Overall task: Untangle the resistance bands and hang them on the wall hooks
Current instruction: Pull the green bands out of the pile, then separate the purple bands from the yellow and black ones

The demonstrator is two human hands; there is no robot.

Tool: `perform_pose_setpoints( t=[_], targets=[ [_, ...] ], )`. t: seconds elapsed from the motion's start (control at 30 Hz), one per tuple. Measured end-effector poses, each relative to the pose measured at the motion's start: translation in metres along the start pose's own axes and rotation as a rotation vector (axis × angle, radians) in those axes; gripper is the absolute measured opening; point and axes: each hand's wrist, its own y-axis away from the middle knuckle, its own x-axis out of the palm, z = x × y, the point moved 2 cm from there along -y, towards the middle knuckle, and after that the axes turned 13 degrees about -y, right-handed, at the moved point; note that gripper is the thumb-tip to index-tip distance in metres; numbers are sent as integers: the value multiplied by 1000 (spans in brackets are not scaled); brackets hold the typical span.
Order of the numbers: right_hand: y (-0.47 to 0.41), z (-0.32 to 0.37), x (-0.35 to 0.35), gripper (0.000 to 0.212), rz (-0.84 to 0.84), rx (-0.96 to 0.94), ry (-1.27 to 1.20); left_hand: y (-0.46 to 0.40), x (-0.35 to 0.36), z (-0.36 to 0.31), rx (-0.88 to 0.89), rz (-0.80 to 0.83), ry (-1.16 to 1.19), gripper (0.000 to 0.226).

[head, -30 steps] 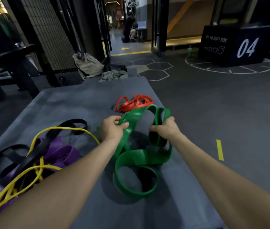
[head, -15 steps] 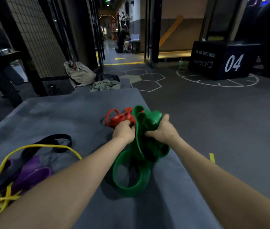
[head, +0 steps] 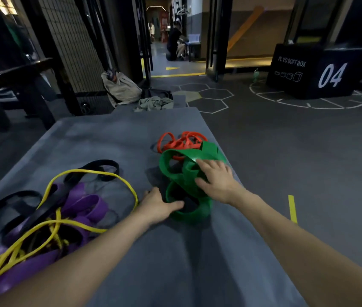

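Wide green rubber resistance band (head: 188, 173), bunched at frame centre on the grey padded table (head: 109, 140). Right hand (head: 216, 181) rests spread-fingered on it; left hand (head: 156, 206), fingers relaxed, touches its lower loop. Unheld, the coils may spring back onto the adjacent orange band (head: 182, 140) and retangle.

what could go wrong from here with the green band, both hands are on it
The green band is bunched in loops under the right hand; pulling could tighten the twist. Its far edge overlaps the red band, so lifting may drag that along. The pile sits near the mat's right edge and might slide off. The left hand only rests beside the lower loop.
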Motion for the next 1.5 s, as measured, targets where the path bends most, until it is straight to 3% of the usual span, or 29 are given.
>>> perform_pose_setpoints(
  t=[0.07,0.13,0.17,0.3,0.43,0.5,0.63,0.73,1.03,1.2,1.5],
  targets=[
    [6,5,14,60,7,-106,141,6,8,1,-90,87,307,60],
    [7,8,17,55,-46,-148,169,4,17,-7,-134,81,604,19],
    [5,10,13,52,-93,-159,158,3,19,-17,-130,93,736,11],
    [-5,9,-5,50,-267,-173,119,-4,19,-62,-38,141,1001,18],
    [-5,1,8,65,-84,-89,144,-19,27,-35,-19,117,714,12],
    [-4,0,18,70,-26,-100,198,-19,21,-11,-12,30,552,27],
    [1,13,16,77,-113,-93,217,-8,-4,18,71,-144,349,33],
    [9,24,12,79,-109,-64,182,7,-15,24,138,-161,242,36],
    [27,52,3,75,-140,-25,105,40,-47,50,184,-244,107,38],
    [30,98,21,64,-139,-116,96,58,-69,73,223,-308,23,38],
    [29,193,115,54,110,-192,-84,100,-111,164,148,-499,-64,37]
  ],
)
